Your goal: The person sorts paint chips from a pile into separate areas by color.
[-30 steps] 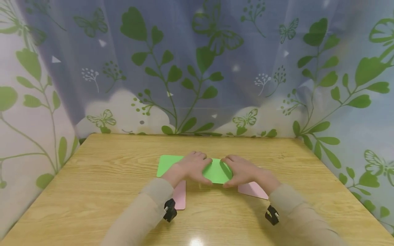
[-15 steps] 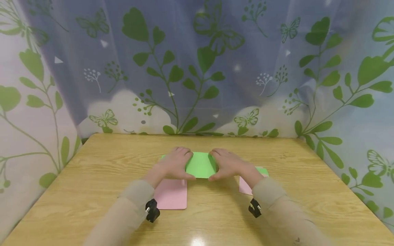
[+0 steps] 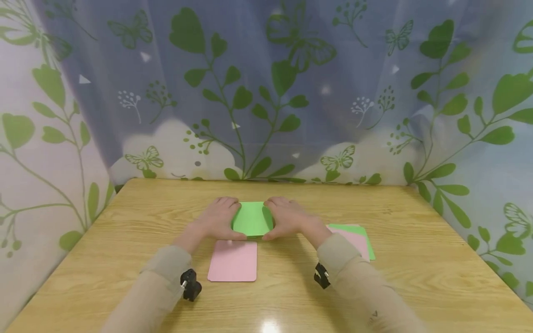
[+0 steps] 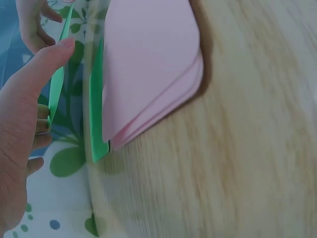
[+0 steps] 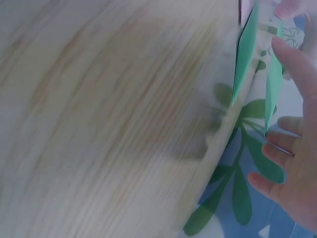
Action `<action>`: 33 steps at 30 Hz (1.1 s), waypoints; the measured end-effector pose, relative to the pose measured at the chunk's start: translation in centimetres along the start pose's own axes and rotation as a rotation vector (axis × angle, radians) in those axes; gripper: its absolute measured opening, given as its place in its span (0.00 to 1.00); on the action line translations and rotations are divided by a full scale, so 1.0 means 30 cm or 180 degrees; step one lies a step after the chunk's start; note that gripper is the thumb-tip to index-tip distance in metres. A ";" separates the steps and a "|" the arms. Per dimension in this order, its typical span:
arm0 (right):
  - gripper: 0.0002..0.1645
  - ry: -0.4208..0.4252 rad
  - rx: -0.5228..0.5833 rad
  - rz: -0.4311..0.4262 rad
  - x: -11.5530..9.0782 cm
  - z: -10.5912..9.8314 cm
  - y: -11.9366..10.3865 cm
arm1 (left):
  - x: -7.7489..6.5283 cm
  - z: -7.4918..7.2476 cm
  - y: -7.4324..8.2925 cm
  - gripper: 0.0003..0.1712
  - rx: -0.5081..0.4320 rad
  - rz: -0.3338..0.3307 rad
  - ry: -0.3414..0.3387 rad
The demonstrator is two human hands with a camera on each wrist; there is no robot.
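Observation:
My left hand and right hand hold a square green card between them, one at each side edge, thumbs at the near corners and fingers at the far ones. The left wrist view shows this card apart from another green piece that lies on the table. From the right wrist as well, the held card stands off from the lower green one. A small pile of pink square cards with rounded corners lies just nearer than the hands.
On the right, partly behind my right sleeve, a pink card overlaps a green card. The wooden table ends at a patterned curtain. Black wrist cameras hang below my cuffs.
Both hands have moved left together with the green card. The pink pile on the left and the pink and green cards on the right have come into fuller view.

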State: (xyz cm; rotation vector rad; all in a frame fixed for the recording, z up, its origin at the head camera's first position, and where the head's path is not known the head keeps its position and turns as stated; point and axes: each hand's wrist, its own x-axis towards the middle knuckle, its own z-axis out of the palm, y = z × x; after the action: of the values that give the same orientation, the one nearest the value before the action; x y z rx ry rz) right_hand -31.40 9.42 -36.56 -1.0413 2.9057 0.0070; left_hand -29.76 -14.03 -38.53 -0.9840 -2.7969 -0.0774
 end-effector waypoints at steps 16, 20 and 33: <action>0.62 -0.0199 -0.0183 0.0102 0.088 0.026 -0.068 | -0.049 0.015 -0.078 0.53 -0.0119 -0.0217 -0.0147; 0.61 -0.0211 -0.0156 0.0126 0.093 0.030 -0.077 | -0.053 0.022 -0.091 0.54 -0.0144 -0.0269 -0.0171; 0.56 -0.0253 -0.0026 0.0173 0.124 0.050 -0.091 | -0.052 0.024 -0.111 0.52 -0.0239 -0.0359 -0.0343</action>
State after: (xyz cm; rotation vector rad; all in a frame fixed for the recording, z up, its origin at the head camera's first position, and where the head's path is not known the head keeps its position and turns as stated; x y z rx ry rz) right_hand -32.45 4.99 -38.21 -0.9402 2.8638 0.0612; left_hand -30.76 -17.51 -39.50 -0.8701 -2.9671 -0.1495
